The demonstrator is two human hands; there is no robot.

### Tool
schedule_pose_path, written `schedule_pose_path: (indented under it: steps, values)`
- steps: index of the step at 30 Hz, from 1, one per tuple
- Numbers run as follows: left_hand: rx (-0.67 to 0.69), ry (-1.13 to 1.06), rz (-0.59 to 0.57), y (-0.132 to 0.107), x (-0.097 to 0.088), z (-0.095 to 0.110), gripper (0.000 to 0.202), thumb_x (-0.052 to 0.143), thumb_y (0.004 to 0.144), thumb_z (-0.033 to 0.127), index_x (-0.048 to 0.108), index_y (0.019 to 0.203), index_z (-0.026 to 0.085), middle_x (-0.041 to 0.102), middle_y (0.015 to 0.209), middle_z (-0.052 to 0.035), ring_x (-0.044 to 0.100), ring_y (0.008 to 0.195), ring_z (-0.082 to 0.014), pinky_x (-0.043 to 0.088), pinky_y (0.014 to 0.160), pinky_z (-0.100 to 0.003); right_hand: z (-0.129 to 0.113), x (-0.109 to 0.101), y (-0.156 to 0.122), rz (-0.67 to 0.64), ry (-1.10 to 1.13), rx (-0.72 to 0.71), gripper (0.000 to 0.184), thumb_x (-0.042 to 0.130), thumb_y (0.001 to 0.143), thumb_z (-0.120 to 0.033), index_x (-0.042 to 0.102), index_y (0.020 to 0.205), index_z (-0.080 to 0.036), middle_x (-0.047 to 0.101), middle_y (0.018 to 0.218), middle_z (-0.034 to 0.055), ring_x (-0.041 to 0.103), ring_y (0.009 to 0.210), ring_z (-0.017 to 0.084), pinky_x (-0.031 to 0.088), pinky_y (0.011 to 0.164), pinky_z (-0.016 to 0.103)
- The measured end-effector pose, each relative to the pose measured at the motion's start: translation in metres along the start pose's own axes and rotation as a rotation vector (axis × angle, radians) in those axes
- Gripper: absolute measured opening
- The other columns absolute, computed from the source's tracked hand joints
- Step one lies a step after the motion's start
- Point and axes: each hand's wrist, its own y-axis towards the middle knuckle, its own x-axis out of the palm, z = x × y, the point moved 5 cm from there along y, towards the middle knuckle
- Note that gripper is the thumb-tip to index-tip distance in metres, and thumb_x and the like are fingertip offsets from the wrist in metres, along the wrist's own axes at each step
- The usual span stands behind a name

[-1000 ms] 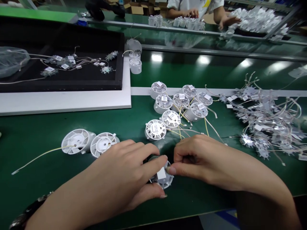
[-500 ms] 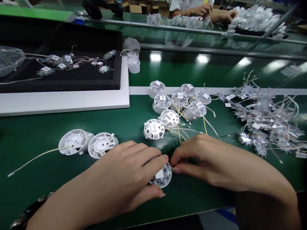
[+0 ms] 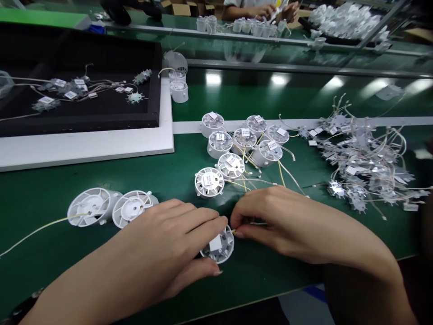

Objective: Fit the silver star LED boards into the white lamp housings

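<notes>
My left hand [image 3: 182, 253] is wrapped over a round white plastic housing [image 3: 225, 250] on the green bench, its fingers covering the left part. A silvery star-shaped plate with a blank white label shows inside the housing. At the housing's right rim, my right hand [image 3: 270, 221] pinches a thin yellowish wire [image 3: 233, 231] between thumb and forefinger. Left of my left hand lie two white housings on their sides, one [image 3: 93, 210] trailing a pale wire and another [image 3: 133, 207] partly hidden by the hand. Just beyond my hands stand several housings with labelled plates [image 3: 209, 181].
A heap of wired star-shaped plates [image 3: 365, 158] lies at the right. Back left, a black tray [image 3: 118, 119] on a white board [image 3: 135, 146] holds more plates. White cups [image 3: 178, 91] stand beside it. Across the bench, a co-worker's hands [image 3: 267, 11] work near small white parts.
The whole scene has shifted a little left as my view turned. More of the yellowish wire shows at the housing's rim between my right fingers. My left hand keeps its hold.
</notes>
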Motion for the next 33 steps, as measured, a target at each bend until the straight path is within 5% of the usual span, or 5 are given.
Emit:
schedule_pose_path:
  steps: [7,11,26,33]
  values:
    - [-0.046,0.017,0.021,0.001,0.003,0.000,0.037,0.051,0.100,0.038,0.045,0.136,0.028,0.068,0.124,0.0008,0.067,0.104,-0.0215,0.055,0.081,-0.039,0.001,0.006,0.002,0.022,-0.087,0.000,0.010,0.060,0.093,-0.021,0.058,0.083,-0.020,0.064,0.073,-0.0053,0.054,0.063,0.012,0.025,0.056,0.028]
    - [-0.062,-0.019,0.018,0.006,0.007,0.000,0.044,0.058,0.096,0.045,0.044,0.134,0.028,0.066,0.126,-0.0012,0.067,0.108,-0.0232,0.056,0.082,-0.039,0.002,0.004,0.001,0.096,-0.163,-0.011,0.011,0.059,0.093,-0.022,0.057,0.082,-0.019,0.063,0.071,-0.0040,0.052,0.060,0.013,0.022,0.054,0.029]
    - [-0.069,0.019,-0.052,0.009,0.006,-0.012,0.038,0.045,0.100,0.045,0.042,0.137,0.036,0.067,0.129,0.0060,0.068,0.112,-0.0166,0.058,0.086,-0.033,0.002,-0.008,-0.007,0.155,-0.022,-0.059,0.014,0.059,0.093,-0.017,0.072,0.086,-0.020,0.070,0.076,-0.0016,0.061,0.070,0.014,0.030,0.059,0.028]
    - [-0.069,0.033,-0.049,0.006,0.006,-0.018,0.041,0.046,0.098,0.045,0.042,0.138,0.036,0.066,0.130,0.0047,0.068,0.112,-0.0173,0.059,0.087,-0.033,0.000,-0.008,-0.008,0.212,-0.024,-0.079,0.020,0.055,0.095,-0.020,0.062,0.077,-0.015,0.064,0.073,0.0010,0.055,0.067,0.014,0.029,0.058,0.028]
